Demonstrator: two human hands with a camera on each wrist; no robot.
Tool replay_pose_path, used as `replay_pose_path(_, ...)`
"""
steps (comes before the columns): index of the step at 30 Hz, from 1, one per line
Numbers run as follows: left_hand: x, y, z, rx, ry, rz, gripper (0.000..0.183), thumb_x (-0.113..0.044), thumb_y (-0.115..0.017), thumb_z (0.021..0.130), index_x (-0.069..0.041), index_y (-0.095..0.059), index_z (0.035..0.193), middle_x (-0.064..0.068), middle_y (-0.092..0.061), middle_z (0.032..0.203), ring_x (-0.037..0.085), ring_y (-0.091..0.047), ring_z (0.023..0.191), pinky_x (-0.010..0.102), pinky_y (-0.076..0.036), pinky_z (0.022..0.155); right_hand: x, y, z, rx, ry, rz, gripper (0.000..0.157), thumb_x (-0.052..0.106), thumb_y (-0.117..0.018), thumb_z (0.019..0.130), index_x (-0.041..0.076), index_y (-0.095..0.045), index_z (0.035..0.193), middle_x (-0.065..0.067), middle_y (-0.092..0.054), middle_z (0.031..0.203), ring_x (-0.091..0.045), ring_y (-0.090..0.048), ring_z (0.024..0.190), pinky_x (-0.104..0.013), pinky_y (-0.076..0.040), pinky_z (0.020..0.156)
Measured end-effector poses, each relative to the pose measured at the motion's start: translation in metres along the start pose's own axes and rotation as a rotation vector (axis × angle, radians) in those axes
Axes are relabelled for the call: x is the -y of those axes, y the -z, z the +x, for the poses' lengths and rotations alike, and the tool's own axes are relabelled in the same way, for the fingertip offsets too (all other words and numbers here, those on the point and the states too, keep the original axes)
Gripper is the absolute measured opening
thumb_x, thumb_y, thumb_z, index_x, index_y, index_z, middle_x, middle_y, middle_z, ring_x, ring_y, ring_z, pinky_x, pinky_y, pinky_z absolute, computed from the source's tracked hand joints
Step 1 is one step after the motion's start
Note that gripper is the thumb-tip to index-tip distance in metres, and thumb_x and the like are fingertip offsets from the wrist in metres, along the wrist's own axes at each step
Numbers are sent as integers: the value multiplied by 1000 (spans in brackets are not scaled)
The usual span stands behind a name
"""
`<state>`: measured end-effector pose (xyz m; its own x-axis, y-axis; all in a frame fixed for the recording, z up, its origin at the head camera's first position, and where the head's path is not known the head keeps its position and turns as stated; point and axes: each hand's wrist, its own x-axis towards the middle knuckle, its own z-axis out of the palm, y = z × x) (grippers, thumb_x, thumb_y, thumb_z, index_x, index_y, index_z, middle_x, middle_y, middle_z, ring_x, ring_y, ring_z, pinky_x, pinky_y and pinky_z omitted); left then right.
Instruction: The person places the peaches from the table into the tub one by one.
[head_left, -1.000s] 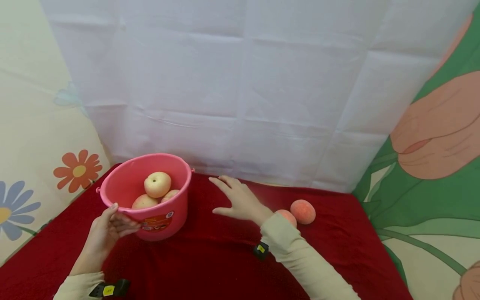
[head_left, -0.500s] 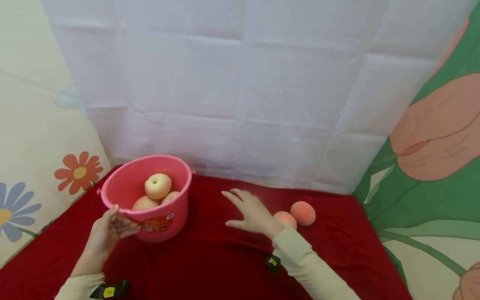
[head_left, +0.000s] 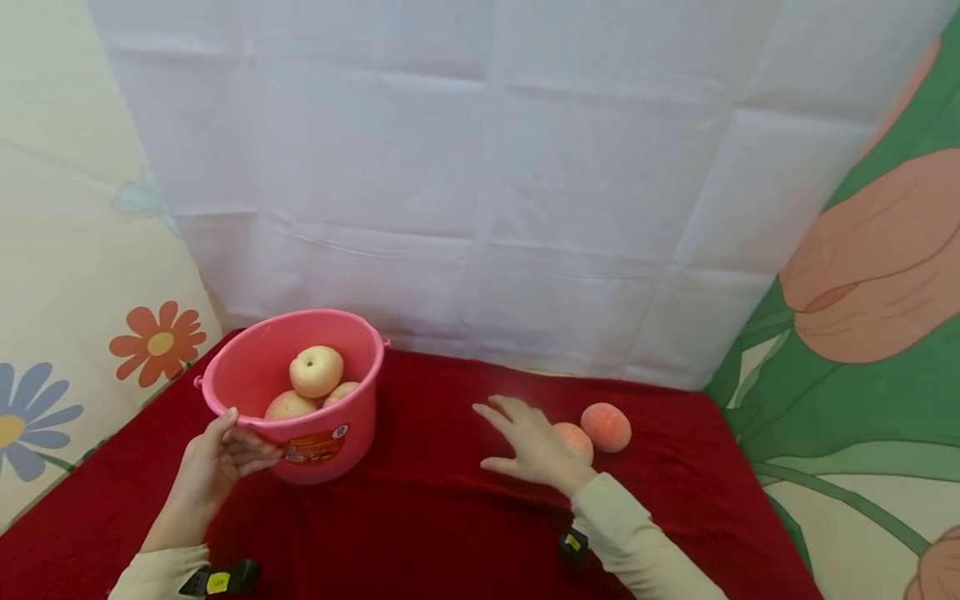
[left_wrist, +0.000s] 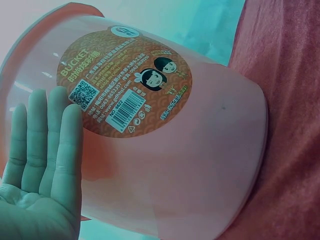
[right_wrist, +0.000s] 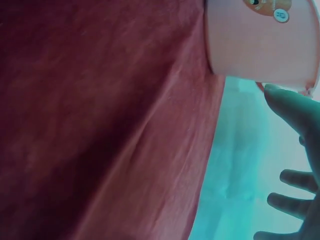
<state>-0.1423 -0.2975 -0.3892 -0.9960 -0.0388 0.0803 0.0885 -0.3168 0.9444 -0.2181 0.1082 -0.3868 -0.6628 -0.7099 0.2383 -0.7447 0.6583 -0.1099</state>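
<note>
A pink plastic bucket (head_left: pixel 337 442) stands at the left of the red cloth, tilted slightly toward me. Its rim is held at the near side by my left hand (head_left: pixel 217 462), thumb over the edge and fingers along the outer wall. Several pale yellow peach-like fruits (head_left: pixel 317 372) lie inside. My right hand (head_left: pixel 536 446) hovers over the cloth with fingers spread and nothing in them. Just beyond it, a fuzzy pink peach (head_left: pixel 576 439) is partly hidden by the hand, and a second peach (head_left: pixel 606 427) touches it on the right.
A red velvet cloth (head_left: pixel 435 533) covers the table. Behind it hangs a white sheet (head_left: pixel 480 167). Flower-printed cloths flank both sides, with an orange flower (head_left: pixel 159 342) at the left. The bucket's round label (left_wrist: pixel 125 82) faces my left wrist camera.
My right hand has drifted right and a little toward me, away from the bucket and over to the peaches, fingers still spread. The left hand and the bucket have stayed put.
</note>
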Motion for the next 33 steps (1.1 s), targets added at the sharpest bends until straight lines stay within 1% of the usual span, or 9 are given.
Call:
replay_pose_path(4,0,0,0,-6,-3,2,50,-25,-29,101,-11,-67,72,4,-69,70,16,-68,69,31,-55,64,-10,-4,-9,-19,-12,-13,71,41,-68,79,12,-39,137,-15,-38,137,-34,-37,124,-54,-38,91)
replay_pose_path(8,0,0,-1,4,-6,-5,50,-25,-28,101,-11,-67,72,4,-69,71,16,-68,69,31,-55,64,-19,-7,-17,-31,-22,-39,70,39,-70,77,10,-43,134,-17,-40,134,-36,-40,120,-57,-40,86)
replay_pose_path(14,0,-1,0,22,-17,-20,52,-24,-26,101,-11,-67,72,4,-69,71,16,-68,69,31,-55,65,-28,-10,-28,-23,-51,-102,66,41,-70,76,9,-49,130,-18,-45,129,-35,-42,117,-55,-42,83)
replay_pose_path(18,0,-1,0,25,-20,-20,52,-24,-26,101,-10,-67,72,4,-69,71,16,-68,69,31,-55,65,-33,-12,-33,-24,-100,-134,61,40,-71,75,8,-54,124,-17,-50,123,-35,-45,113,-56,-41,81)
replay_pose_path(21,0,-1,0,23,-18,-12,52,-24,-26,101,-11,-67,72,4,-69,71,16,-68,69,31,-55,65,-36,-12,-35,-17,-164,-133,56,38,-71,75,7,-57,120,-16,-52,121,-35,-46,111,-58,-41,80)
replay_pose_path(26,0,-1,0,26,-17,-7,52,-24,-26,101,-11,-67,72,4,-69,71,16,-68,69,31,-55,65,-42,-12,-36,-18,-263,-145,53,39,-71,76,7,-59,117,-14,-54,118,-34,-49,108,-53,-45,76)
replay_pose_path(30,0,0,0,35,-24,-17,52,-24,-26,101,-11,-67,72,5,-69,71,16,-68,70,31,-55,65,-47,-13,-36,-28,-292,-154,57,43,-72,73,6,-60,114,-14,-57,111,-33,-53,100,-48,-49,71)
replay_pose_path(33,1,0,0,33,-24,-18,52,-24,-26,101,-11,-67,72,5,-69,71,16,-68,70,31,-55,65,-50,-17,-37,-13,-301,-162,60,46,-73,69,4,-61,112,-14,-58,106,-33,-55,94,-45,-50,67)
